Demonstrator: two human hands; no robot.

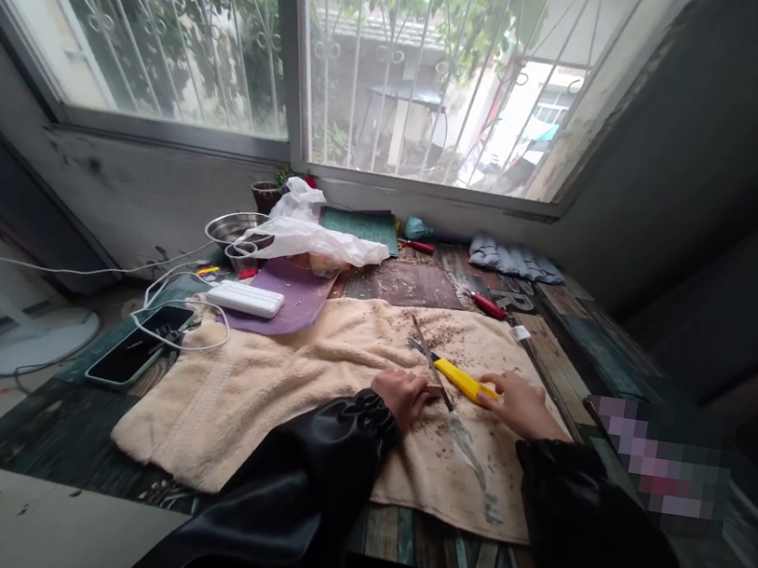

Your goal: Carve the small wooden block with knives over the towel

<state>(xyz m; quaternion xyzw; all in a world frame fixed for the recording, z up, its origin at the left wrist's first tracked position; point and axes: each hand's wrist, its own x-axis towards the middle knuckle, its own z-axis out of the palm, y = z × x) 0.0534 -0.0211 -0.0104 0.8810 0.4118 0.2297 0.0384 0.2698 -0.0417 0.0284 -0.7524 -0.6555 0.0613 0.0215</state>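
Observation:
A beige towel [280, 383] is spread over the table, sprinkled with small brown shavings near its middle. My left hand [401, 393] is closed around the lower end of a thin wooden stick [426, 356] that slants up and away over the towel. My right hand [518, 402] grips a yellow utility knife [460, 379], and its blade lies against the stick just above my left hand. Both arms wear black sleeves.
A phone [139, 343] and a white power bank [244, 299] with white cables lie at the left. Behind are a purple mat [293, 295], a metal bowl [230, 227], a plastic bag [318, 240], a green cutting mat [363, 225], red-handled tools [489, 306] and a grey cloth [516, 261].

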